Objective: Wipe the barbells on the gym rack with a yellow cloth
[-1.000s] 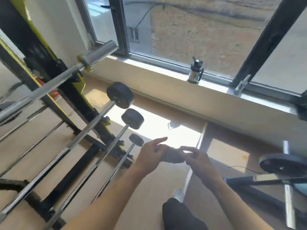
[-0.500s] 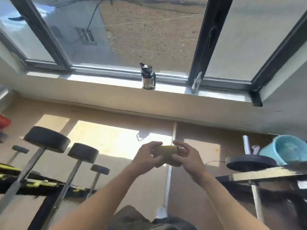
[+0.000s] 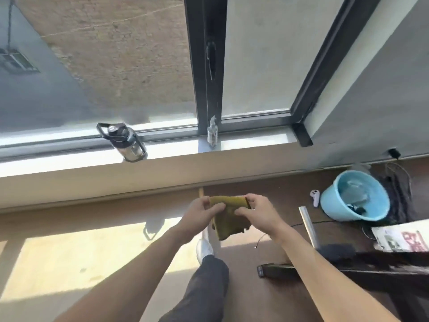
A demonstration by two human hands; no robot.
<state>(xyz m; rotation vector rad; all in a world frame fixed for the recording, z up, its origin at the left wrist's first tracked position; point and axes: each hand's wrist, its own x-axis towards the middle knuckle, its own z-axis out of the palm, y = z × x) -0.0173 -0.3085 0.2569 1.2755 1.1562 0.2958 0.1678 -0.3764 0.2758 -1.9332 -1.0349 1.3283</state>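
The yellow cloth [image 3: 228,217] is held in front of the person's body, at roughly 6 o'clock of the frame centre, above the floor and below the window sill [image 3: 69,159]. The left hand [image 3: 200,213] pinches its upper left corner with curled fingers and thumb; the right hand [image 3: 257,213] pinches the upper right corner in the same manner. The cloth hangs spread between the two hands, its lower edge free.

Change against the earlier views: one second ago the cloth was a small dark bundle between the hands, and the barbells on the rack filled the 9 o'clock side. Half a second ago it was a compact roll and only the weight plates remained in sight. Now the cloth is opened out, and the rack and barbells are out of view entirely; the head has turned toward the window.

Judgement: the cloth is being unfolded or refolded to present a fresh face, a preparation step. No wiping is under way, and the person must turn back toward 9 o'clock to reach the bars.

Other items: a water bottle [image 3: 125,142] stands on the sill at 11 o'clock of the hands; a light blue bucket [image 3: 355,198] sits on the floor at 3 o'clock, with a white controller [image 3: 315,197] just beside it
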